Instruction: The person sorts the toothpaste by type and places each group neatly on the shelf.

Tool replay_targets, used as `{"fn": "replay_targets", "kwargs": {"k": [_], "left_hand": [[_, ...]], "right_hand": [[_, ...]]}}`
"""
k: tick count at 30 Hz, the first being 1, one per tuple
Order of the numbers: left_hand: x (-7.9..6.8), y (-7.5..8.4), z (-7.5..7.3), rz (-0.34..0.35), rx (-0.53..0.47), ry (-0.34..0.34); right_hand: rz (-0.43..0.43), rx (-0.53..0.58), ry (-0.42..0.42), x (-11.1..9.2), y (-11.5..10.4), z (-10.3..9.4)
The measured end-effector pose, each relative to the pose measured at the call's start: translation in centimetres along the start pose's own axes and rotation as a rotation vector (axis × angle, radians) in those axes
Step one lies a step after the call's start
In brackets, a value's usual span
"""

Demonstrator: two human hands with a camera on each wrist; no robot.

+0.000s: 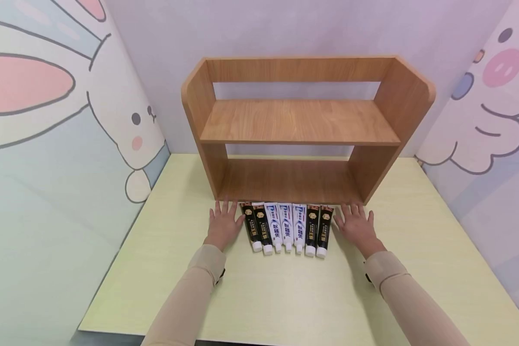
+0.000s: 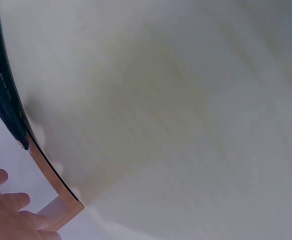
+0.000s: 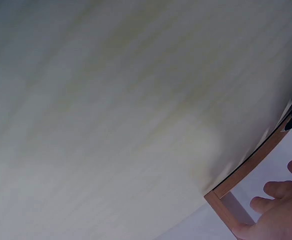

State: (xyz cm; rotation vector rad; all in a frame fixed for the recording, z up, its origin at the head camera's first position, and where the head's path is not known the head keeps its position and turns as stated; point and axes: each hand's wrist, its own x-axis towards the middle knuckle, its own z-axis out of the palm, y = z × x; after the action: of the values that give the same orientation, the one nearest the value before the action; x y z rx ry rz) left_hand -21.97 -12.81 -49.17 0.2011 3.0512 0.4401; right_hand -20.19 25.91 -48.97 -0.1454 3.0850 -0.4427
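Several toothpaste tubes lie side by side in front of a wooden shelf, caps toward me. Three white toothpaste tubes form the middle, flanked by two black toothpaste tubes on the left and two more black toothpaste tubes on the right. My left hand rests flat on the table with fingers spread, just left of the row. To the right of the row, my right hand lies likewise, fingers spread toward the shelf. Neither hand holds anything. A dark tube shows at the edge of the left wrist view.
The two-tier wooden shelf stands at the back of the pale yellow table, against a light wall. Walls with cartoon animals rise on the left and right. The table's front edge runs along the bottom.
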Motion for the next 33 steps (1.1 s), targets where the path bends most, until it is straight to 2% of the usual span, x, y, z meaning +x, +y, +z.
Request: {"fn": "replay_targets", "kwargs": {"k": [18,26,29,33], "left_hand": [[0.4,-0.3,0.4,0.005,-0.037,0.014],[0.5,-0.5,0.5,0.008,-0.041,0.017],[0.7,-0.6,0.5,0.011,-0.050,0.035],[1.2,-1.0,0.4,-0.003,-0.111,0.102]], "right_hand": [[0.002,0.021,0.018,0.2,-0.1,0.4],[-0.002,-0.003,0.043,0.1,-0.4,0.8],[0.003,-0.011,0.042,0.0,-0.7,0.7],[0.019,0.023,0.014,-0.1,-1.1,0.5]]}}
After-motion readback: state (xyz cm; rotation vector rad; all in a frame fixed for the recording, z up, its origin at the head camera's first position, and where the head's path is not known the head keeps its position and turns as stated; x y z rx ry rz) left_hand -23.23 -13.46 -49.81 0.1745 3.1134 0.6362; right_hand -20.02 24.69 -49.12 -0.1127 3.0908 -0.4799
